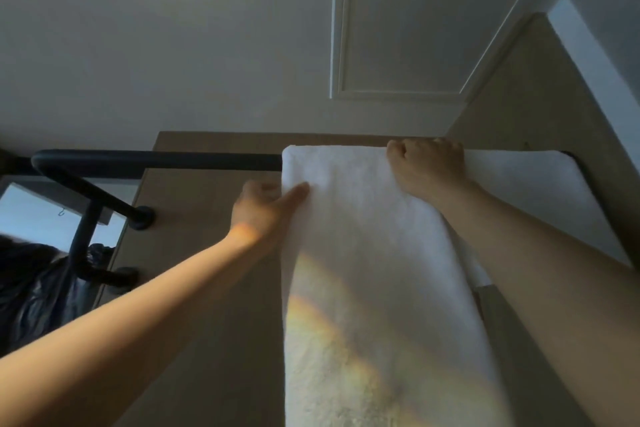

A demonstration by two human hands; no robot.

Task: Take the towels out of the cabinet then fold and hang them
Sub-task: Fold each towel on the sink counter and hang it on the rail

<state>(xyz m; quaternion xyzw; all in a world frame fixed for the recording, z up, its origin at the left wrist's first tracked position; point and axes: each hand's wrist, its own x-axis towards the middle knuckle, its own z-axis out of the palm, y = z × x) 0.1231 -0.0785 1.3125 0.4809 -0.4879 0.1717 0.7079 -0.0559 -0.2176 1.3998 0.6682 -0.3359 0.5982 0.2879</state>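
Observation:
A folded white towel hangs over a black towel bar fixed to a tan wall panel. My left hand pinches the towel's left edge just below the bar, thumb on the front. My right hand is curled over the towel's top fold at the bar. A second white towel hangs on the same bar to the right, partly behind my right forearm.
The bar bends back to round wall mounts at the left. Below left are a mirror or glass edge and dark clothing. A white panelled ceiling or door is overhead.

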